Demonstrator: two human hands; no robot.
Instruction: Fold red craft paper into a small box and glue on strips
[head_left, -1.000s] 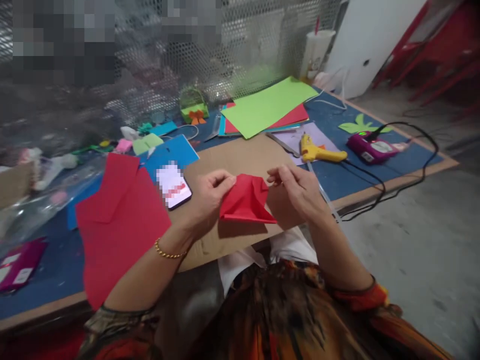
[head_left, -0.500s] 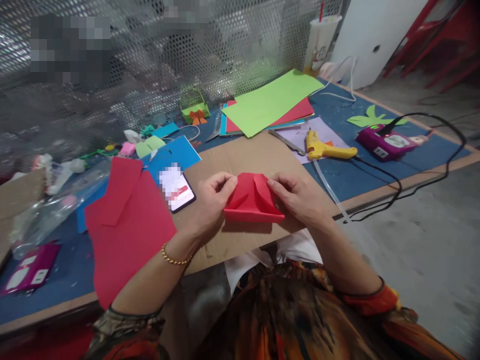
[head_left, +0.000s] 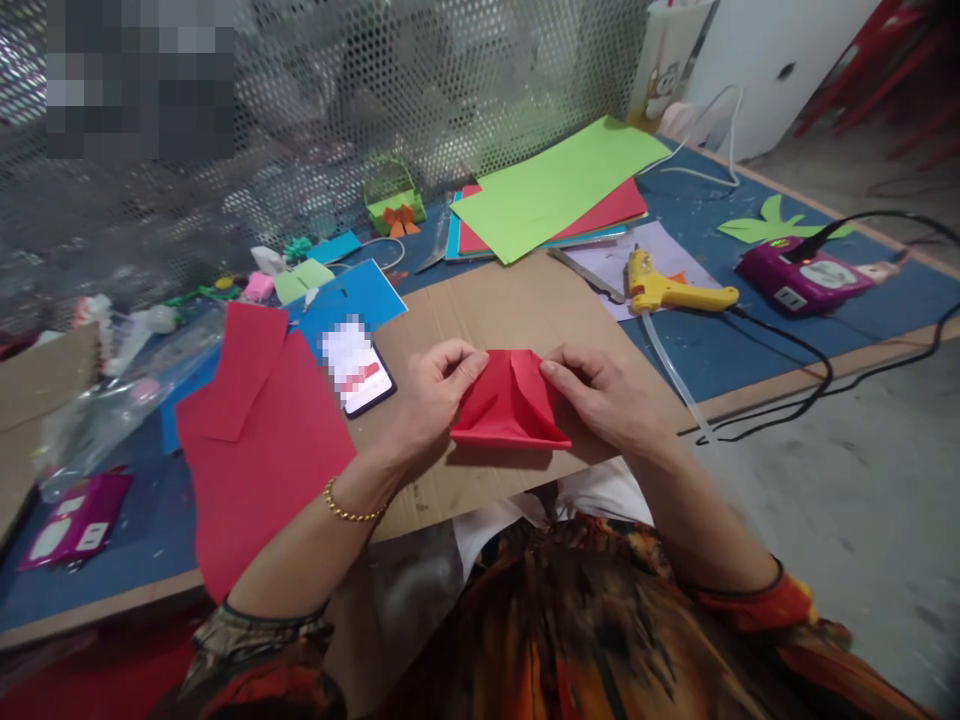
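A folded piece of red paper (head_left: 511, 400), shaped like a shallow open box, is held between my two hands just above the cardboard sheet (head_left: 442, 325). My left hand (head_left: 442, 385) pinches its far left corner between thumb and fingers. At the far right corner, my right hand (head_left: 589, 390) pinches it the same way. The near edge of the paper stands up as a low wall, and creased flaps slope inward. A lit phone (head_left: 367, 382) lies on the cardboard left of my left hand.
Left lie red paper sheets (head_left: 262, 480), blue paper (head_left: 360, 295) and a purple box-like device (head_left: 79, 520). A yellow glue gun (head_left: 671, 285) and scissors (head_left: 585, 275) rest on lilac paper at right. Behind are green paper (head_left: 562, 185), a small green basket (head_left: 395, 205) and another purple device (head_left: 810, 275) with cables.
The red paper's flaps look slightly more spread, its inside showing more openly. Both hands keep their pinch on the corners. The camera view has shifted a little.
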